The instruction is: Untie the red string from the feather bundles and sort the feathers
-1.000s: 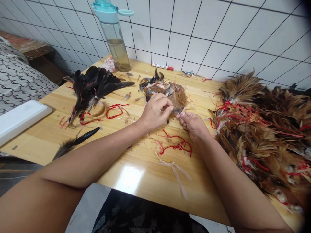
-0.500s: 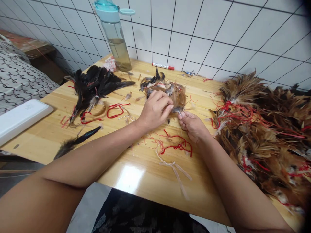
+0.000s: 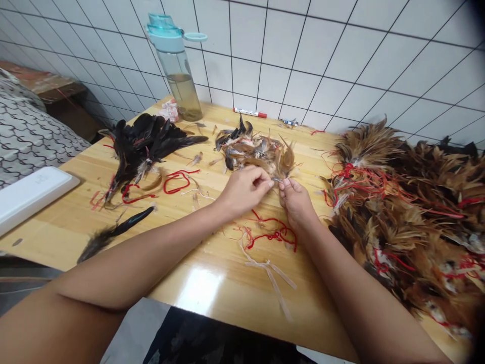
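Observation:
Upright at the fingertips of my right hand (image 3: 298, 203) is a brown feather (image 3: 285, 161), pinched near its lower end. My left hand (image 3: 246, 188) is closed in a pinch beside it, thumb and forefinger at the greyish base of the same feather; the exact contact is small and partly hidden. Just behind my hands lies a loose pile of brown, grey and black feathers (image 3: 250, 149). Tangled red string (image 3: 271, 235) lies on the wooden table (image 3: 235, 283) below my wrists, with a pale knotted strip (image 3: 268, 265) nearer the front edge.
Tied bundles of brown feathers (image 3: 379, 202) with red strings cover the right side. At the left are black feathers (image 3: 146, 141), a single dark feather (image 3: 113, 231) and a white device (image 3: 38, 194). A water bottle (image 3: 180, 76) and a marker (image 3: 250, 112) stand and lie near the tiled wall.
Both hands have come slightly lower in the view. The feather at my right fingertips now points up and shows clearly; the pile behind is less covered by my left hand.

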Tool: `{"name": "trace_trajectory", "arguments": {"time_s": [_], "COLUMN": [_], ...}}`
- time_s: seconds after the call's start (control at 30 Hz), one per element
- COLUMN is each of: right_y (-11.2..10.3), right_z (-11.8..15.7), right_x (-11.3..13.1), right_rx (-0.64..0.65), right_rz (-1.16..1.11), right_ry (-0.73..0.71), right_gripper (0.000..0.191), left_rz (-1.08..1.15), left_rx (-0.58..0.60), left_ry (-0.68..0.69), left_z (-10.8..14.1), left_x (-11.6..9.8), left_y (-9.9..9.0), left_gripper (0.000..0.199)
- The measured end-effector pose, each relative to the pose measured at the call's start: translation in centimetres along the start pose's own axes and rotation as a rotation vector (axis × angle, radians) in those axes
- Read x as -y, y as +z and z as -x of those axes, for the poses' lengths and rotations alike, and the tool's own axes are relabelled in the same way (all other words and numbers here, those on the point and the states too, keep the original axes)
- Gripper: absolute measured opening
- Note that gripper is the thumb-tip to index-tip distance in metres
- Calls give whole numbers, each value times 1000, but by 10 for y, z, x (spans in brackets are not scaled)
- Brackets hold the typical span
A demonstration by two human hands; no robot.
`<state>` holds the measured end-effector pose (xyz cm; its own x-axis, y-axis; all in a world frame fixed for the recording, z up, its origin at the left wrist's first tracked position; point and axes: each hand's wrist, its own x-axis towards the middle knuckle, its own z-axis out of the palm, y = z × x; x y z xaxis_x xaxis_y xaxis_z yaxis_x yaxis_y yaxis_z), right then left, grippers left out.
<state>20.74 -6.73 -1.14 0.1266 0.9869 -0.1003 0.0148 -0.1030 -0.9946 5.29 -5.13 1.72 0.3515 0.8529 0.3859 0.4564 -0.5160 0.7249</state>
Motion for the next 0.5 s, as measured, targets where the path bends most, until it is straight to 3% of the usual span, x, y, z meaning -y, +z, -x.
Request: {"name": "trace_trajectory", "arguments": {"time_s": [0.07, 0.13, 0.27, 0.5], "right_y": [3, 5, 5, 8], "right_z": [1, 2, 2, 5], "right_x": [-6, -11, -18, -17], "right_rx": [-33, -45, -7, 14], "right_rz": [76, 152, 232, 261], "right_ry": [-85, -167, -224, -234], "right_gripper": [38, 37, 30, 30], "left_rz": [138, 268, 449, 691], "left_rx": [114, 146, 116, 124], "left_ry": [-174, -282, -367, -448], "left_z": [1, 1, 0, -2], "left_x": [3, 8, 12, 6], "left_y": [9, 15, 17, 16], "left_gripper": [20, 26, 30, 13]}}
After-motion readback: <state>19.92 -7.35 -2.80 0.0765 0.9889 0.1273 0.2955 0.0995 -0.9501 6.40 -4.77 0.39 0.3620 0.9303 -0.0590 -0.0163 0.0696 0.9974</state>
